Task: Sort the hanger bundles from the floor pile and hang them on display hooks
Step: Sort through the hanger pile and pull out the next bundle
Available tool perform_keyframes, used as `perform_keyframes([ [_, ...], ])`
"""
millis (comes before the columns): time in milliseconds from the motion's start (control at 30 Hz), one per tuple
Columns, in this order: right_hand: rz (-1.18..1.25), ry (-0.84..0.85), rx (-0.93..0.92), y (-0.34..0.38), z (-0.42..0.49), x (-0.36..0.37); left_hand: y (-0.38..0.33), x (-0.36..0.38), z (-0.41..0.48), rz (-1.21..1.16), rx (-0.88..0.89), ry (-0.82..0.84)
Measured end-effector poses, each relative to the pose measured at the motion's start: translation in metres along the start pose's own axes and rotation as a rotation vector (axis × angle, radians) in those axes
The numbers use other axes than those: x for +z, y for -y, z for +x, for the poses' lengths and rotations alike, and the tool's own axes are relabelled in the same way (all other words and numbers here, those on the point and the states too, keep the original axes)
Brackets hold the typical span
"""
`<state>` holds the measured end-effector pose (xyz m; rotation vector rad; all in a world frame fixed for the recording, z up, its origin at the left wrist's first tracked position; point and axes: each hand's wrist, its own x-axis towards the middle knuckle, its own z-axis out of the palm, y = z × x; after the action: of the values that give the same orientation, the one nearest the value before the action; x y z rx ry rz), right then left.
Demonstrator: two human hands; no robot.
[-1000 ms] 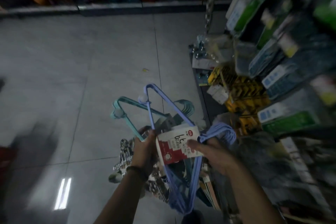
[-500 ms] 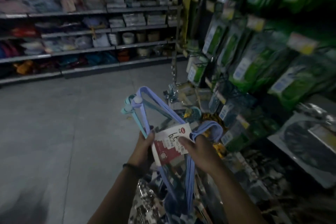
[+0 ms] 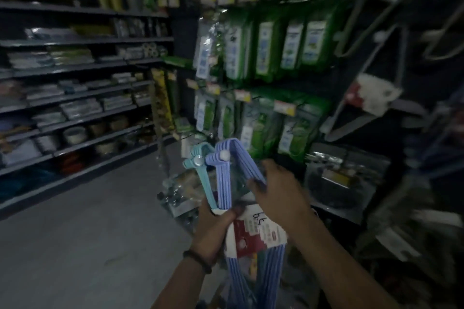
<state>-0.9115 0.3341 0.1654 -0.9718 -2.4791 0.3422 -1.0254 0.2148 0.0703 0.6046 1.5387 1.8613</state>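
1. Two hanger bundles are in hand at lower centre of the frame: a lilac bundle [image 3: 222, 178] and a teal bundle [image 3: 200, 165] just to its left, the two touching. Both stand with a looped end up and run down past the bottom edge.
2. Handling, judged: thin plastic hangers, light and stiff, each bundle pinned near the top by a pale round fastener, so each should lift as one piece. Smooth plastic may slip, and loose ends can splay or snag on neighbouring stock.
3. Where to hold, judged: around the packed shafts or at the paper sleeve [image 3: 253, 231] wrapping the lilac bundle. The top loops should stay free for the hook.
4. Left hand [image 3: 213, 231], centre low, is closed around both bundles just above the sleeve, thumb across the front.
5. Right hand [image 3: 278, 190], just right of centre, curls its fingers over the right limb of the lilac bundle, above the sleeve. How tightly it clamps cannot be told because of blur.
6. Green packets [image 3: 263, 50] hang on the rack directly behind the bundles, upper centre. Grey hangers [image 3: 371, 25] hang at upper right.
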Motion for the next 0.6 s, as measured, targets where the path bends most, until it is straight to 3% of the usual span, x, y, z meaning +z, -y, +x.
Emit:
perform_keyframes([
  [200,-0.106,-0.136,0.209,-0.063,-0.012,-0.048,-0.020,0.079,0.005,0.136,0.032,0.254],
  [300,-0.047,-0.176,0.279,-0.091,-0.021,-0.073,-0.030,0.115,0.008,0.208,0.055,0.269],
  [433,0.049,-0.262,0.340,-0.118,-0.038,-0.108,-0.042,0.161,0.014,0.297,0.192,0.322],
  [600,-0.049,-0.396,0.379,-0.151,-0.054,-0.155,-0.067,0.217,0.028,0.329,0.368,0.422],
])
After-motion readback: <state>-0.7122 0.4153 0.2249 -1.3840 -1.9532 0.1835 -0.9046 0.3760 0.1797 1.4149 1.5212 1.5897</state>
